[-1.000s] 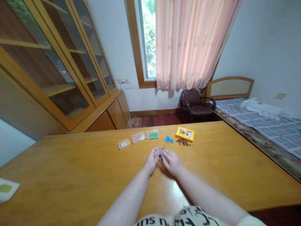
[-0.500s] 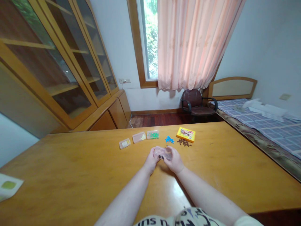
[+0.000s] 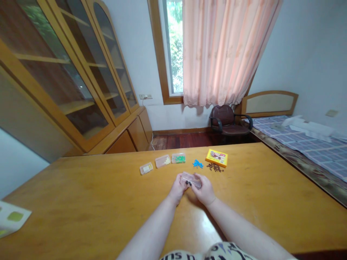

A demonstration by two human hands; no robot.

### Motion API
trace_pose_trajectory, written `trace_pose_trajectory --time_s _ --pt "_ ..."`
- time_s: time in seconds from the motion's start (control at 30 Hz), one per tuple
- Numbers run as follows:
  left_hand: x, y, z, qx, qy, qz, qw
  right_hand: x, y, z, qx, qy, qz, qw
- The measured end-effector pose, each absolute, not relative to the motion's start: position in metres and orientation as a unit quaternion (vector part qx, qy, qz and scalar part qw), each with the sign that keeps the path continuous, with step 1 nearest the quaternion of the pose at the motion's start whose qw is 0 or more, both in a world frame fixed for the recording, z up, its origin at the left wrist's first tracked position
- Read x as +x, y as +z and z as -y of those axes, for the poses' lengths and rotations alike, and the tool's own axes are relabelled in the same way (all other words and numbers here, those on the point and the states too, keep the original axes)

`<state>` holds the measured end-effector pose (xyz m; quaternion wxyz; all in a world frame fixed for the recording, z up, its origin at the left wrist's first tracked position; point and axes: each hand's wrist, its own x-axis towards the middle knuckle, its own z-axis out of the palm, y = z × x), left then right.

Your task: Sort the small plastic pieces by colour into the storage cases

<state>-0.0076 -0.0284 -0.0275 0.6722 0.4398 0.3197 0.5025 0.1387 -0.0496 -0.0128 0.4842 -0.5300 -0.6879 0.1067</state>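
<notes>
A clear plastic box (image 3: 192, 178) is held a little above the table between my two hands. My left hand (image 3: 178, 189) is closed on its left end, and my right hand (image 3: 204, 190) grips the right end, with the thumbs close together at the near side. Just beyond lie a loose pile of small blue pieces (image 3: 197, 164) and a pile of small brown pieces (image 3: 215, 167). A clear box with green pieces (image 3: 178, 158), one with cream pieces (image 3: 162, 161) and a smaller one with pale and yellow contents (image 3: 146, 168) stand to the left.
A yellow printed box (image 3: 217, 157) lies behind the brown pieces on the wooden table (image 3: 94, 202). Paper with green patches (image 3: 15, 216) is at the left edge. Past the table are a glass-door cabinet (image 3: 89, 94), an armchair (image 3: 229, 121) and a bed (image 3: 303, 133).
The whole view has shifted slightly, so everything sits a little lower and to the right. Both hands keep their hold on the clear box, which looks slightly more tilted.
</notes>
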Motion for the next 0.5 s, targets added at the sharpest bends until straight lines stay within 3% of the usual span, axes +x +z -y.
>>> trace_pose_trajectory --time_s 0.23,0.5 --pt "-0.006 -0.022 0.029 0.445 0.508 -0.325 0.662 0.144 -0.008 0.044 -0.531 0.152 0.673 0.492" --pt "-0.006 -0.012 0.033 0.396 0.487 -0.283 0.725 0.173 0.021 0.011 -0.599 0.377 0.539 0.457"
